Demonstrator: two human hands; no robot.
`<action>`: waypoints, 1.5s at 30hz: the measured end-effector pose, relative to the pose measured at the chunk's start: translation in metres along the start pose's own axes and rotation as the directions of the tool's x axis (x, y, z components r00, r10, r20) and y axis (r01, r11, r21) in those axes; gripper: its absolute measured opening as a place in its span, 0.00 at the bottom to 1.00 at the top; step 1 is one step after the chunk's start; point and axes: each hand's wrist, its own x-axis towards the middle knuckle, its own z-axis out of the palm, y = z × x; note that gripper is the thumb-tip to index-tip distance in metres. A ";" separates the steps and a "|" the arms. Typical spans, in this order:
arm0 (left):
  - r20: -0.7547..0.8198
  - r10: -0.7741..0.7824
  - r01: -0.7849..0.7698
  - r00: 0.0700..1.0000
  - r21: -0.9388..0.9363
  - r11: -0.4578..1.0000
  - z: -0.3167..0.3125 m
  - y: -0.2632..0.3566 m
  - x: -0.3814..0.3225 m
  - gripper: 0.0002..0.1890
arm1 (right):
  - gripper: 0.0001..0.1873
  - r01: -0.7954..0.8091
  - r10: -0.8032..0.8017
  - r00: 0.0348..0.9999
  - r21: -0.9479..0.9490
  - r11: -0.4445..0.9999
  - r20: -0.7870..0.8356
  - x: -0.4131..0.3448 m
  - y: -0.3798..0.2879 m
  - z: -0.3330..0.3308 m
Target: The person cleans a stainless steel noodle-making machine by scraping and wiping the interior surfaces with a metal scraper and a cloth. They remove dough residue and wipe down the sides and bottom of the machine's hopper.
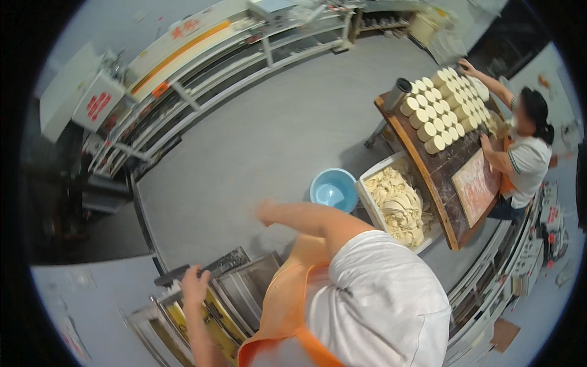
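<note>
My left hand (196, 285) is over the end of a metal machine (243, 289) with yellow inner parts, near its dark edge bar. Its fingers are a little apart, and I see nothing held; whether it touches the bar is hard to tell. My right hand (265, 213) is blurred by motion, stretched out over the grey floor (220, 160). Whether its fingers are closed cannot be seen. Nearest to that arm stands a light blue plastic basin (334, 183). Beside the basin is a white tub (367, 190) heaped with pale dough (399, 206).
A co-worker (527, 151) in an orange apron stands at a wooden table (440, 179) bearing rows of pale cylinders (435, 110), a dark-topped metal canister (396, 94) and a floury board (477, 188). A long conveyor machine (220, 59) lines the far wall.
</note>
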 end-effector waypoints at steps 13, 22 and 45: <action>0.554 0.424 -0.539 0.716 0.054 0.840 0.127 0.364 0.196 0.29 | 0.27 -0.570 0.643 0.453 0.354 0.742 -0.618 -0.285 0.473 0.103; 0.674 0.549 -0.763 0.495 0.034 0.646 0.155 0.532 0.332 0.23 | 0.12 -0.584 0.912 -0.307 0.810 0.046 -0.273 -0.280 0.539 0.146; 0.819 0.547 -0.940 -0.175 -0.305 0.156 0.680 1.158 0.526 0.26 | 0.21 -0.567 0.856 -0.512 0.774 -0.281 -0.064 -0.255 0.538 0.197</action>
